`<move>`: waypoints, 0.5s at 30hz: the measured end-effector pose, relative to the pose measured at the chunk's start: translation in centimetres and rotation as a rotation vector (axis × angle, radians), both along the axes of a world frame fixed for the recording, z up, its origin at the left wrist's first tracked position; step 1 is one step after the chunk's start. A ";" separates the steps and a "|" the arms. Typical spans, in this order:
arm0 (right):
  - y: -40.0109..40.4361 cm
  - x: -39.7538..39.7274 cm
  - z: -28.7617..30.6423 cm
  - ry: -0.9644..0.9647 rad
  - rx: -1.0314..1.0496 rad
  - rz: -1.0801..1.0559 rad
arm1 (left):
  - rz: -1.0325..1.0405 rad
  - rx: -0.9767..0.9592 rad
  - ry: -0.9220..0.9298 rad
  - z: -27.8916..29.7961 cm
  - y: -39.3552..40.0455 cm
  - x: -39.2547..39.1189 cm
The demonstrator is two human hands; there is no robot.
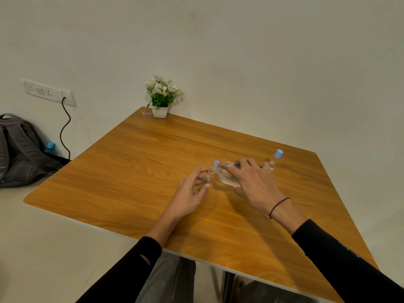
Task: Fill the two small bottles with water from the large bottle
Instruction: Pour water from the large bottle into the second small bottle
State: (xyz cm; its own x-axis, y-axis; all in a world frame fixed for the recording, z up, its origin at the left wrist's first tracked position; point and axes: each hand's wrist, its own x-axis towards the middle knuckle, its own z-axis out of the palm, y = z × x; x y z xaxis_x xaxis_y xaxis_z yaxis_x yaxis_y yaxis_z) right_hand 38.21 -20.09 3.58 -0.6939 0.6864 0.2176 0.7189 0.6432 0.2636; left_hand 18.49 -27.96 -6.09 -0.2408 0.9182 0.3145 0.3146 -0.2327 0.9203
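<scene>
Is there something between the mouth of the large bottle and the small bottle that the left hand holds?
Nothing visible. The right hand tilts the large bottle so its neck meets the small bottle held by the left hand. The capped second small bottle stands off to the right, out of the way.

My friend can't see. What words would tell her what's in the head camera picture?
A right hand tips a large bottle toward a small bottle that the left hand steadies on a wooden table. Another small bottle with a blue cap stands behind, and a flower pot sits at the far corner.
</scene>
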 end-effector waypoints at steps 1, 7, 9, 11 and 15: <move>0.0 0.0 0.0 -0.001 0.002 0.001 | 0.003 -0.002 -0.003 0.0 0.0 0.0; 0.0 0.0 0.1 -0.010 0.004 0.005 | 0.001 -0.001 0.003 -0.1 0.0 0.0; 0.0 0.0 0.1 -0.010 0.009 0.006 | -0.002 0.005 0.005 0.0 -0.1 0.0; -0.1 0.0 0.1 -0.005 0.009 0.008 | -0.003 0.011 0.005 0.1 -0.1 0.1; -0.1 0.0 0.3 -0.012 0.016 0.013 | -0.005 0.014 0.002 0.0 -0.1 0.0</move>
